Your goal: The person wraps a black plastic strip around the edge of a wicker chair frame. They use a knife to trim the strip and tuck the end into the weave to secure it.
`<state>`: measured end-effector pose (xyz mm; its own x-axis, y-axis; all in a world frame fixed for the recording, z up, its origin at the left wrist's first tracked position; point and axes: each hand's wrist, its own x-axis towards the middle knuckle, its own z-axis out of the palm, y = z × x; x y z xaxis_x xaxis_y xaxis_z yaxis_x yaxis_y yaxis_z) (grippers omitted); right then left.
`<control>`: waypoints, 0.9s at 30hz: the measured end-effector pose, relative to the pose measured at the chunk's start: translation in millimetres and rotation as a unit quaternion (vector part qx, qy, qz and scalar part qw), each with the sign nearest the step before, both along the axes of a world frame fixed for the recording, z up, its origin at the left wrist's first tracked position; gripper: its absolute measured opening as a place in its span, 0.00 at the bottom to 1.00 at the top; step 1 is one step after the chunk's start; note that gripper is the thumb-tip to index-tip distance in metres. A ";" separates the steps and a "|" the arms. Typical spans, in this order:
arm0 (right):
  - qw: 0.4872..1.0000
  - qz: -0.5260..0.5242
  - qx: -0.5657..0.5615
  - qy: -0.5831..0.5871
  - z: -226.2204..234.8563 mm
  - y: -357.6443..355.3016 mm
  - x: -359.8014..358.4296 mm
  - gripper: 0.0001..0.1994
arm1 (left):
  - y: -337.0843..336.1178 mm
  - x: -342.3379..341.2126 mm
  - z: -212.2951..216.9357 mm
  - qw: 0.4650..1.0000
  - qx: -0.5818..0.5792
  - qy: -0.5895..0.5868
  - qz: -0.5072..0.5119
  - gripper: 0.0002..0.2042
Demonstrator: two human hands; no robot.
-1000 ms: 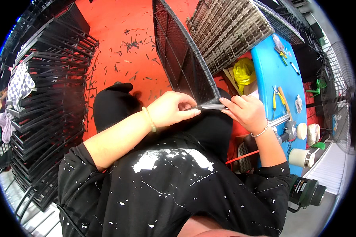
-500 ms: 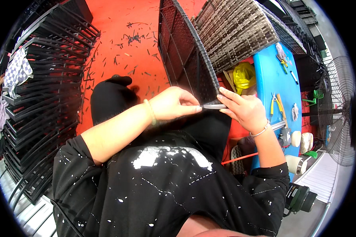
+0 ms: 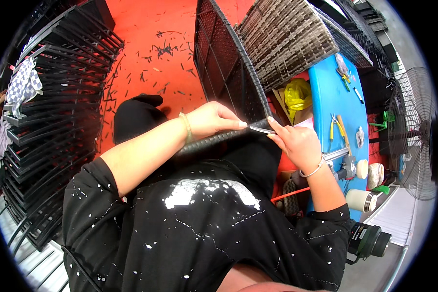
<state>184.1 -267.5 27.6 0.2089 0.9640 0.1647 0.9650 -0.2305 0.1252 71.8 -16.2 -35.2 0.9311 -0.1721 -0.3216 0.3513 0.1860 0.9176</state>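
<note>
A black metal frame panel (image 3: 224, 63) with a woven-wrapped edge stands upright on the red floor in front of me. Its lower rail (image 3: 214, 141) runs across my lap. My left hand (image 3: 214, 119) pinches one end of a thin grey strip (image 3: 260, 129) at the frame's corner. My right hand (image 3: 294, 141) holds the other end of that strip, fingers closed on it. I wear a black paint-spattered shirt and bracelets on both wrists.
A woven brown wicker piece (image 3: 292, 39) stands behind the frame. A blue table (image 3: 338, 104) to the right carries pliers, tape rolls and small tools. Stacked black frames (image 3: 48, 112) fill the left. Cut strip scraps litter the red floor (image 3: 151, 44). A fan (image 3: 416, 136) stands far right.
The view has shifted slightly; my hands stay at the frame's corner, still holding the strip between them, with the right hand a little lower.
</note>
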 end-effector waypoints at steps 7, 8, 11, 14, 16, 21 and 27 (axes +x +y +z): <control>0.987 0.033 -0.071 0.142 24.4 17.2 31.5 0.15 | -1.0 0.0 6.4 0.989 -0.092 0.112 0.031 0.10; 0.977 0.008 -0.111 0.184 33.5 26.0 32.4 0.14 | 0.1 -0.4 4.4 0.988 -0.093 0.121 0.037 0.10; 0.958 0.030 -0.100 0.267 37.9 28.2 43.8 0.16 | -3.9 2.2 9.0 0.983 -0.109 0.141 0.034 0.09; 0.951 0.036 -0.062 0.301 30.3 23.5 45.0 0.15 | -5.8 2.5 6.0 0.985 -0.107 0.134 0.035 0.10; 0.965 0.032 -0.043 0.256 23.4 23.0 39.3 0.15 | -3.8 -0.6 1.7 0.988 -0.091 0.115 0.046 0.10; 0.995 -0.040 0.036 0.088 -8.6 -5.2 -5.1 0.19 | -4.8 1.4 2.7 0.993 -0.065 0.094 0.043 0.11; 0.971 -0.116 0.144 0.150 -26.0 -6.6 -34.7 0.22 | -7.7 1.1 15.5 0.993 -0.034 0.104 0.043 0.12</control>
<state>149.4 -274.1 1.6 0.4959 0.8077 0.3190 0.8656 -0.4306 -0.2556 72.9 -23.8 -19.7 0.8579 -0.1225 -0.4990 0.5121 0.2826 0.8111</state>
